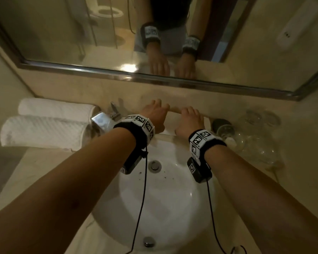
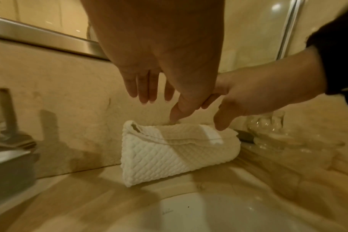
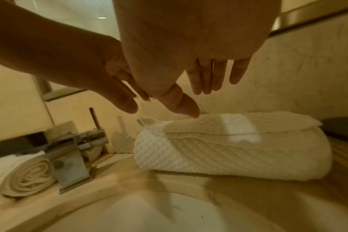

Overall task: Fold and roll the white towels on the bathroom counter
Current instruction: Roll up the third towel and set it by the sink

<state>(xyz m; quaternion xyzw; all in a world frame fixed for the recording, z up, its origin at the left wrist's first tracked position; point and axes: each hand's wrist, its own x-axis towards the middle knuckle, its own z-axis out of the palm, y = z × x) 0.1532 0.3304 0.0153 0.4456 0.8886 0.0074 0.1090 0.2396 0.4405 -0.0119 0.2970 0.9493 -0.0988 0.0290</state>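
A rolled white waffle towel (image 2: 169, 155) (image 3: 228, 149) lies on the counter against the back wall, behind the sink. Both hands hover over it with straight fingers. In the left wrist view my left hand (image 2: 163, 100) touches the roll's top edge with its thumb. My right hand (image 3: 189, 100) does the same with its thumb tip near the roll's left end. In the head view the left hand (image 1: 155, 114) and right hand (image 1: 188, 119) cover most of the towel (image 1: 175, 110). Neither hand grips it.
Two more rolled white towels (image 1: 53, 109) (image 1: 42, 132) lie at the counter's left, beside the chrome faucet (image 1: 106, 120). Several clear glasses (image 1: 246, 140) and a dark round object (image 1: 221, 123) stand at the right. The white sink (image 1: 160, 198) is below my wrists. A mirror (image 1: 117, 76) runs behind.
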